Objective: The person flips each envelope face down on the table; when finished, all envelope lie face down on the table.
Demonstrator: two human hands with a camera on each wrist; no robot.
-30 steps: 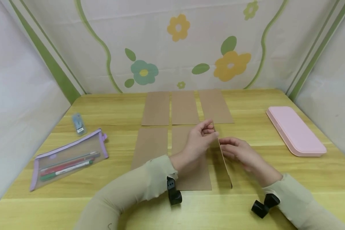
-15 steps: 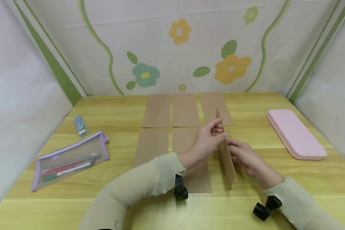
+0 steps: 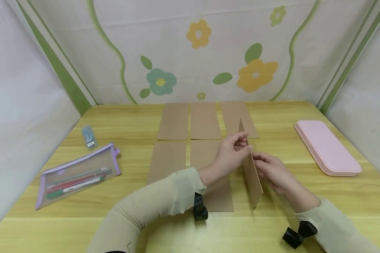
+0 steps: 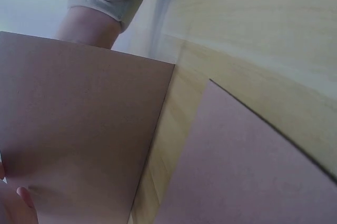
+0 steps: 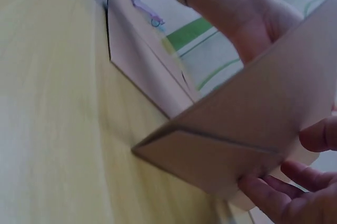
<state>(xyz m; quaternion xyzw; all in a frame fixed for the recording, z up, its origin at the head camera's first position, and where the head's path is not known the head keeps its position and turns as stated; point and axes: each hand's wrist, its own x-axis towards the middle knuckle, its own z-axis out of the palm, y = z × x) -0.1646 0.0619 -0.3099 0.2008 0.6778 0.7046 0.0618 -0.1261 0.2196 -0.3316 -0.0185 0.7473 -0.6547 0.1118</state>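
Note:
A flat brown kraft-paper piece stands nearly on edge over the table, right of the two-piece front row. Its upper edge is gripped by my left hand, thumb on the right side and fingers curled at the left. My right hand reaches in from the right, fingertips touching that face. In the right wrist view a folded flap shows on the piece, and the right fingertips rest at its edge. The left wrist view shows the plain opposite face, with my right wrist behind it.
Three matching brown pieces lie in the back row, including the middle one; two more, such as the left one, lie nearer. A purple-edged mesh pouch with pens and a small blue item lie left. A pink case is at right.
My left hand has shifted right with the brown piece, which has turned from edge-on to show a narrow part of its face. My right hand has moved slightly right, still at the piece.

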